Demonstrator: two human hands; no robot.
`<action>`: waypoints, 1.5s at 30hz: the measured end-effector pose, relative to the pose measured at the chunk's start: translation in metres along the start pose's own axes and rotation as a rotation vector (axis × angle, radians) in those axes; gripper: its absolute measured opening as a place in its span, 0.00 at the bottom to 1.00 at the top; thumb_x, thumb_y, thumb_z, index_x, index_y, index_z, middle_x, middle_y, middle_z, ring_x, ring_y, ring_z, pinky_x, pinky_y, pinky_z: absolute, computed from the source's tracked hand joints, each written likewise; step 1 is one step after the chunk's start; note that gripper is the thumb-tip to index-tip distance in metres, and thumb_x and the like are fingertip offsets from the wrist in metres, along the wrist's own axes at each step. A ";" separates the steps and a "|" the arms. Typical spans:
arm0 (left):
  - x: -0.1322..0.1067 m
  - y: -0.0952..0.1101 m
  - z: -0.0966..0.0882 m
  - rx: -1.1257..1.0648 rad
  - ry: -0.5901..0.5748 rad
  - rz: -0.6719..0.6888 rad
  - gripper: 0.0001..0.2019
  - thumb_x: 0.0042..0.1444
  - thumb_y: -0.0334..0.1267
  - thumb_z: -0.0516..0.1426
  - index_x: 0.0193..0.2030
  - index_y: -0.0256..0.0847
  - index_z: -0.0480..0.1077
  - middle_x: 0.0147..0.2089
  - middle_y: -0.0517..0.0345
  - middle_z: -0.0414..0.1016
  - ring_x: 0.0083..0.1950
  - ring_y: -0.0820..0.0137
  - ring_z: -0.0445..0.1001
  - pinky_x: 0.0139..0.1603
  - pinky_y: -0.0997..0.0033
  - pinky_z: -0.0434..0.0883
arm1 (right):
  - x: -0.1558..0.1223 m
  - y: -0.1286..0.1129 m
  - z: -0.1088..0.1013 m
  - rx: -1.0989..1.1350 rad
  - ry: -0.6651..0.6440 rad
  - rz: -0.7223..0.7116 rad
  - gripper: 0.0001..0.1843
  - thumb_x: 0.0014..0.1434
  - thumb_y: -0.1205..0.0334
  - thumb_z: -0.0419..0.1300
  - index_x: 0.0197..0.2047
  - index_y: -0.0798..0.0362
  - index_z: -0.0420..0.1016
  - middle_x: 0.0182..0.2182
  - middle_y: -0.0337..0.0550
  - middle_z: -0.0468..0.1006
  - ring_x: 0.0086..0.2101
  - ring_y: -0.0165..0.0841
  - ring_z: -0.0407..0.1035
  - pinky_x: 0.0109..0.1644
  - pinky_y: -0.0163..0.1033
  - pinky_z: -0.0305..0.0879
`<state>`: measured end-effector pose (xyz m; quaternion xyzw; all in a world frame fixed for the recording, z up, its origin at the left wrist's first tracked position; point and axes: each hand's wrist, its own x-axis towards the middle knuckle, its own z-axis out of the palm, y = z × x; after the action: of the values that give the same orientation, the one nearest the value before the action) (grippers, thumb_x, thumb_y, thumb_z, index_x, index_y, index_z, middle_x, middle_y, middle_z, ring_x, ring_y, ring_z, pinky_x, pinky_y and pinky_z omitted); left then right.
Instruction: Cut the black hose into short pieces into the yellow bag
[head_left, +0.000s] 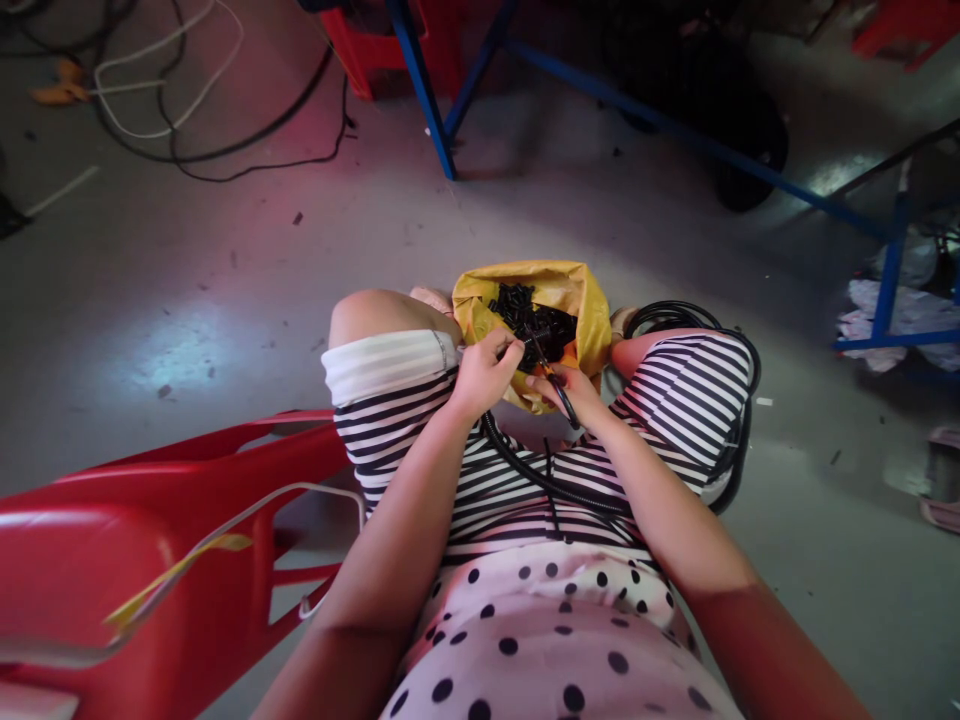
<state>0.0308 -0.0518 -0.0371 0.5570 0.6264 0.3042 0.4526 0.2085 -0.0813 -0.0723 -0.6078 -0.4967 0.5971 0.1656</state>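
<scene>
A length of black corrugated tubing [551, 488] loops across the lap and up into my left hand [487, 372], whose fingers are closed round it. My right hand [576, 392] grips scissors [564, 398] with dark and orange handles. Their blades point up and left, close to the tube end at my left fingertips; whether they touch it I cannot tell. Below both hands stands an open yellow bag [592, 305] between the legs. Many short black tube pieces [517, 300] lie in it. More black tubing [752, 385] is coiled over and around the right knee.
A red plastic chair [97, 540] is close on the left, with a pale cable [247, 510] across it. Blue metal frame legs [424, 85] rise ahead. Cables [217, 155] lie on the floor at upper left, and plastic-wrapped items [877, 310] sit at right.
</scene>
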 end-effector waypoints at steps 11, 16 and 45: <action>0.000 -0.003 -0.001 0.017 -0.115 0.039 0.09 0.57 0.41 0.53 0.28 0.41 0.67 0.26 0.63 0.66 0.30 0.72 0.65 0.34 0.72 0.61 | -0.009 -0.018 -0.005 0.087 -0.082 0.034 0.21 0.53 0.42 0.66 0.28 0.51 0.67 0.24 0.36 0.71 0.27 0.31 0.66 0.34 0.36 0.63; 0.001 -0.003 -0.002 0.000 -0.139 0.042 0.10 0.58 0.41 0.53 0.28 0.40 0.67 0.26 0.63 0.67 0.30 0.72 0.65 0.34 0.72 0.61 | -0.012 -0.019 -0.006 0.057 -0.044 0.014 0.25 0.54 0.37 0.65 0.27 0.51 0.67 0.21 0.35 0.69 0.24 0.30 0.64 0.30 0.35 0.60; 0.003 0.000 -0.004 -0.127 -0.209 -0.040 0.11 0.57 0.44 0.53 0.31 0.40 0.68 0.21 0.65 0.63 0.26 0.73 0.63 0.28 0.76 0.60 | -0.009 -0.014 -0.011 0.025 -0.002 -0.028 0.31 0.49 0.30 0.65 0.24 0.52 0.66 0.16 0.35 0.67 0.20 0.28 0.62 0.25 0.34 0.54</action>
<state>0.0270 -0.0484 -0.0361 0.5431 0.5663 0.2745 0.5559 0.2143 -0.0781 -0.0532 -0.5979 -0.4978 0.6015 0.1813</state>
